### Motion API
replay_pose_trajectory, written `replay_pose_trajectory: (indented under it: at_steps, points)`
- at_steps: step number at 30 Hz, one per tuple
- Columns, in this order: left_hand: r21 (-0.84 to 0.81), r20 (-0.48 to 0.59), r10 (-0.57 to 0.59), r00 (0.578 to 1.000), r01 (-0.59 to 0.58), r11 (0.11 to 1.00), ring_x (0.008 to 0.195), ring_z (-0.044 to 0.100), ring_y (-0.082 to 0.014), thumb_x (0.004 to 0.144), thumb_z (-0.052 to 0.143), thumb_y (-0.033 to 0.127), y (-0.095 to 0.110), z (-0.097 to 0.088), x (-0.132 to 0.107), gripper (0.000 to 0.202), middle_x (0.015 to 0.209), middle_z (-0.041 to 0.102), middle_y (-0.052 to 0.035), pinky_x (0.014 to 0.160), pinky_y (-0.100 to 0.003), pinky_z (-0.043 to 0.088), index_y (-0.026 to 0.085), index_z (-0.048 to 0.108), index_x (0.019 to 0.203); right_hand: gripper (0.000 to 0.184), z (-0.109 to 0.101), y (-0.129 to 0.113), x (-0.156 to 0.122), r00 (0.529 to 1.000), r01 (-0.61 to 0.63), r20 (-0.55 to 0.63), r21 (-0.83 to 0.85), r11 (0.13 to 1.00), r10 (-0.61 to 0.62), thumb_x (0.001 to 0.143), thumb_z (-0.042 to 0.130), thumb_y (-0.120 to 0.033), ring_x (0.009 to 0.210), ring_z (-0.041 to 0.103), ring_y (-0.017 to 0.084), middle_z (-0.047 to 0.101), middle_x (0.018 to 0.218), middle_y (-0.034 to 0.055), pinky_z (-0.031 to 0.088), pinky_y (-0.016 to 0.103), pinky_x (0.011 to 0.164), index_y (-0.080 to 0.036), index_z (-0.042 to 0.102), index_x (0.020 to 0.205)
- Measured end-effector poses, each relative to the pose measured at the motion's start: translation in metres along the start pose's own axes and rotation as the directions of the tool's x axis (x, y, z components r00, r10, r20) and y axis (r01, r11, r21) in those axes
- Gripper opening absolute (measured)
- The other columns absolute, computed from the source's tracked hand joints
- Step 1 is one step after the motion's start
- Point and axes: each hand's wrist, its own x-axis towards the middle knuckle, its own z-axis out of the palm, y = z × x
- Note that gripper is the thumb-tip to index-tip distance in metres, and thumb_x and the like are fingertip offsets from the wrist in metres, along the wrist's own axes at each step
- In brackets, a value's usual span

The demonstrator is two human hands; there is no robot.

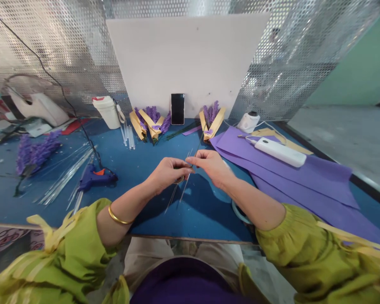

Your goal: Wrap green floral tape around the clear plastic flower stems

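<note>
Over the middle of the blue table (pixel 139 156), my left hand (pixel 166 173) and my right hand (pixel 210 164) meet, both pinched on a bundle of thin wire stems (pixel 182 190). The stems slant from between my fingertips down toward the table's near edge, and their short upper ends stick up past the fingers. My left wrist wears a gold bangle (pixel 117 217). Both arms are in green sleeves.
A blue glue gun (pixel 95 177) lies left, with clear glue sticks (pixel 63 179) and purple flower sprigs (pixel 34 152). Purple sheets (pixel 304 181) and a white device (pixel 280 152) lie right. Finished flower bundles (pixel 150 120), a phone (pixel 177 108) and a white board (pixel 183 59) stand behind.
</note>
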Motion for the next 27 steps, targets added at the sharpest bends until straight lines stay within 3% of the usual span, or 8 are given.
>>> replay_pose_trajectory:
  at_steps: [5, 9, 16, 24, 27]
  points:
    - [-0.065, -0.004, -0.024, 1.0, 0.024, 0.998, 0.052, 0.044, -0.0076, 0.069, 0.071, 0.035, -0.0011, 0.0, -0.0002, 0.025, 0.06, 0.057, -0.0005, 0.049, -0.021, 0.028, 0.011, 0.069, 0.076, 0.025, -0.005, -0.0018, 0.0013, 0.992, -0.039, 0.124, 0.166, 0.985, 0.018, 0.065, 0.075, -0.041, 0.066, 0.048, 0.011, 0.064, 0.075, 0.0011, 0.037, 0.028, 0.066, -0.018, 0.067, 0.066]
    - [-0.163, 0.061, -0.024, 0.998, 0.034, 0.986, 0.054, 0.047, -0.0083, 0.071, 0.071, 0.039, -0.005, -0.0016, 0.0007, 0.029, 0.062, 0.059, -0.002, 0.053, -0.021, 0.032, 0.012, 0.07, 0.079, 0.021, -0.0076, -0.0019, 0.0016, 0.974, -0.086, 0.223, 0.217, 0.972, 0.036, 0.067, 0.073, -0.037, 0.062, 0.045, 0.01, 0.062, 0.068, 0.0003, 0.037, 0.027, 0.065, -0.016, 0.07, 0.068]
    - [-0.114, 0.054, -0.015, 0.998, 0.021, 0.993, 0.053, 0.045, -0.0081, 0.071, 0.071, 0.042, -0.0066, 0.0002, 0.0021, 0.033, 0.062, 0.06, -0.0028, 0.052, -0.022, 0.03, 0.011, 0.071, 0.081, 0.031, -0.0033, 0.0019, -0.0001, 0.995, -0.031, 0.096, 0.224, 0.974, 0.01, 0.064, 0.075, -0.034, 0.06, 0.044, 0.011, 0.051, 0.054, -0.0029, 0.032, 0.027, 0.061, -0.017, 0.053, 0.05]
    - [-0.072, 0.059, 0.004, 0.998, 0.0, 0.997, 0.052, 0.042, -0.0077, 0.072, 0.069, 0.041, -0.0016, 0.0026, 0.0003, 0.031, 0.06, 0.06, -0.0029, 0.052, -0.022, 0.027, 0.01, 0.072, 0.077, 0.037, 0.0005, -0.0012, -0.0024, 0.999, 0.041, 0.008, 0.086, 0.995, -0.042, 0.063, 0.076, -0.037, 0.056, 0.036, 0.01, 0.043, 0.052, -0.0053, 0.027, 0.027, 0.058, -0.018, 0.048, 0.05]
    - [-0.104, 0.056, -0.006, 0.998, 0.012, 0.995, 0.051, 0.041, -0.0069, 0.072, 0.069, 0.041, -0.002, 0.0015, 0.0003, 0.032, 0.059, 0.059, -0.0023, 0.051, -0.021, 0.026, 0.01, 0.071, 0.078, 0.035, -0.0008, -0.0015, -0.0014, 0.998, 0.044, 0.033, 0.096, 0.994, -0.047, 0.066, 0.075, -0.04, 0.059, 0.039, 0.01, 0.048, 0.055, -0.0038, 0.031, 0.027, 0.06, -0.018, 0.052, 0.051]
